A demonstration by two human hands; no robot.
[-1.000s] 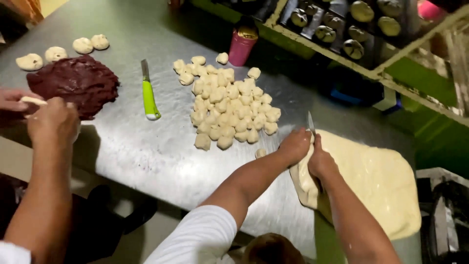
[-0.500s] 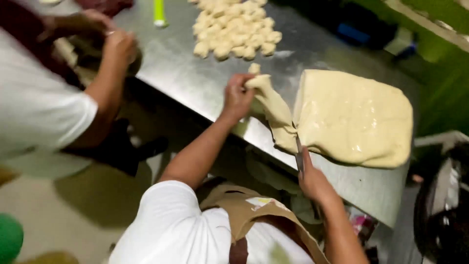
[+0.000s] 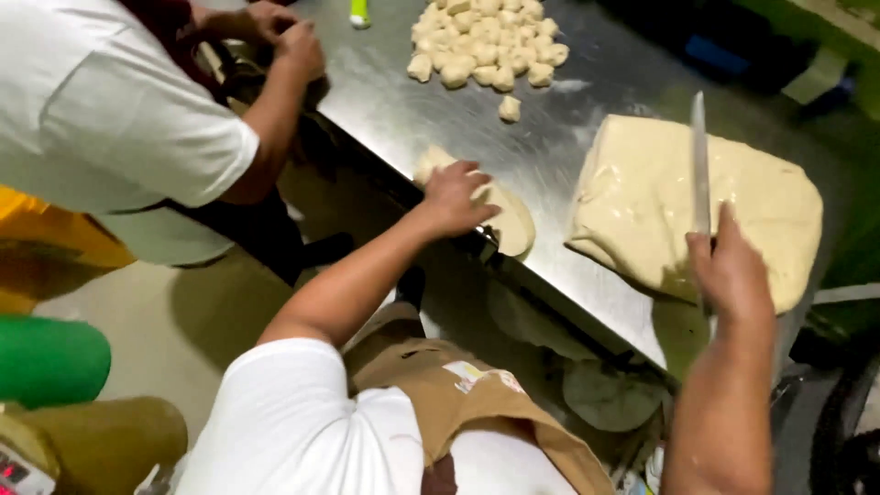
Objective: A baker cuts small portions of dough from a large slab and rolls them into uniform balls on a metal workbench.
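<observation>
Pressing down with spread fingers, the person's left hand (image 3: 456, 195) lies flat on a cut strip of dough (image 3: 502, 213) at the near edge of the steel counter (image 3: 403, 110); its grip is open, palm on the dough and not pinching it. The right hand (image 3: 733, 275) is closed around the handle of a long knife (image 3: 699, 165), whose blade stands upright over the big dough slab (image 3: 642, 202) to the right. The slab lies flat on the counter, just beside the strip but apart from it.

Both pieces look soft and pliable: the strip sags to a rounded end near the counter's edge, and the slab has slumped, rounded corners. Dough like this would likely stretch and droop if lifted by one end, and it may cling a little to skin and steel. A hold under the middle of the strip, or along its length with the whole palm, seems the safest way to move it without thinning it. The slab looks heavy for one hand and would probably need support from beneath.

Further back on the counter sits a heap of small dough pieces (image 3: 486, 41), with one stray piece (image 3: 509, 108) lying between the heap and the strip. A green-handled tool (image 3: 358, 12) shows at the top edge. At the left a co-worker in a white shirt (image 3: 101, 110) works with both hands (image 3: 298, 46) at the counter's far corner; what they hold cannot be told.
</observation>
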